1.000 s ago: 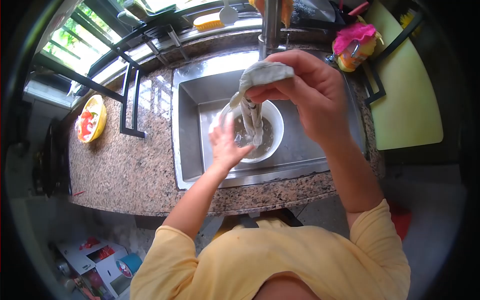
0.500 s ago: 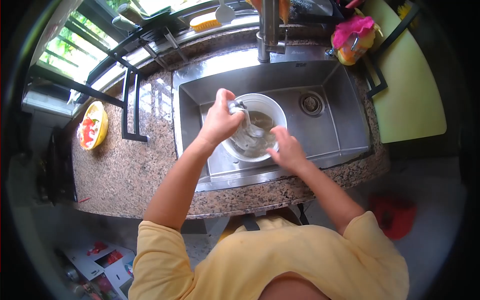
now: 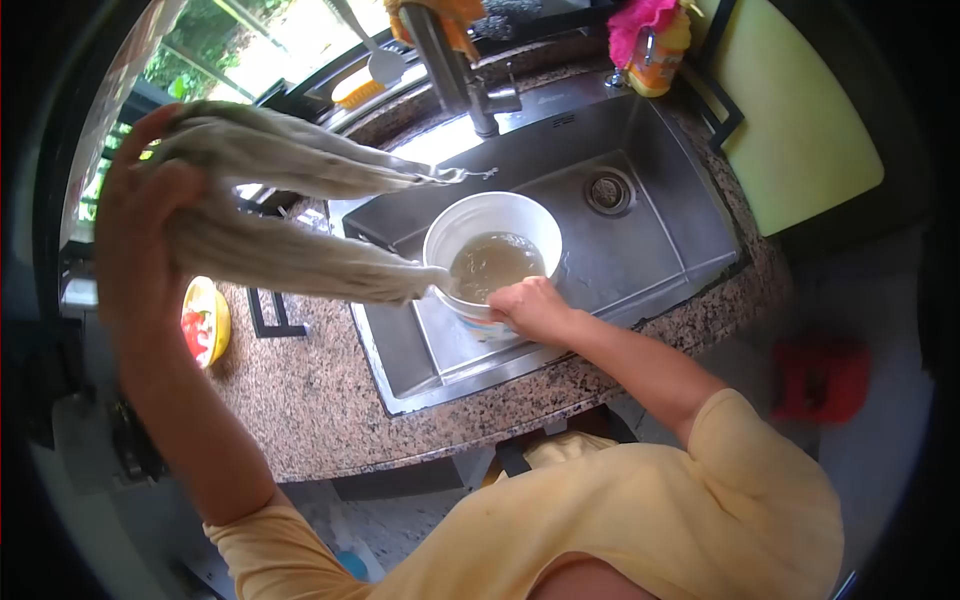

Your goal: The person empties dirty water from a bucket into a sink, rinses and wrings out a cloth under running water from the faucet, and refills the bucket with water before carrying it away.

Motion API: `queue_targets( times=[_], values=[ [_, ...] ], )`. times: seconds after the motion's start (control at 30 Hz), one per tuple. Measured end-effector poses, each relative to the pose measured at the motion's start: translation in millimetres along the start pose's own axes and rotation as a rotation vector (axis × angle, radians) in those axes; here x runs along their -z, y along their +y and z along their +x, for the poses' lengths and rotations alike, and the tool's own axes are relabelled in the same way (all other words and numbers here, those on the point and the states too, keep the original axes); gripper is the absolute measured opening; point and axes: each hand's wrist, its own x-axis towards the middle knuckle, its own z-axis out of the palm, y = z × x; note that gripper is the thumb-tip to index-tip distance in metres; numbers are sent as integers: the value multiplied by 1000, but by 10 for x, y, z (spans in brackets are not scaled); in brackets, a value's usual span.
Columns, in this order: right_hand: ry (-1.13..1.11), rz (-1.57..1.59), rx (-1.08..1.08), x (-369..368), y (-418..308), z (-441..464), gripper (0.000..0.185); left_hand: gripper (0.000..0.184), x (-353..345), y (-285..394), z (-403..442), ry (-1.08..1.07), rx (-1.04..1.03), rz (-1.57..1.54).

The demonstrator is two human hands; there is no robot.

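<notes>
My left hand [image 3: 150, 230], raised high at the left, is closed round a wet grey-white cloth [image 3: 290, 250]. Two long folds of the cloth hang from it toward the sink, one tip reaching the rim of the white bucket [image 3: 437, 235]. Cloudy greyish water [image 3: 495, 268] lies in the bucket, which stands in the steel sink [image 3: 660, 230]. At the bucket's near rim, my right hand [image 3: 530, 308] is closed on the edge, its fingertips partly hidden.
A tap [image 3: 450, 75] rises behind the bucket. To the right are a bottle [image 3: 658, 65] with a pink cloth on top and a pale green board [image 3: 800, 110]. A yellow bowl [image 3: 213, 320] sits on the granite counter [image 3: 310, 400] at left, near a black metal bracket [image 3: 270, 325].
My left hand has lifted the cloth out of the bucket, up and to the left. My right hand has moved to the bucket's near rim and closed on it. The view has tilted.
</notes>
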Motion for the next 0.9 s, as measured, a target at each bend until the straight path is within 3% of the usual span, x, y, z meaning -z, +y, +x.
queue_targets(
  times=[0.1,0.2,0.37,0.6,0.9],
  values=[
    [-40,29,-194,190,-139,185,16,51,139,146,44,154,-87,86],
    [14,262,-397,224,-108,283,21,54,376,12,167,78,-33,137],
    [123,645,-604,-23,143,276,25,50,141,-367,188,123,146,46],
    [173,1092,-593,-198,296,312,18,46,219,-450,208,124,246,-73],
    [202,1504,-627,-124,231,393,22,44,94,-161,268,132,291,-274]
  ],
)
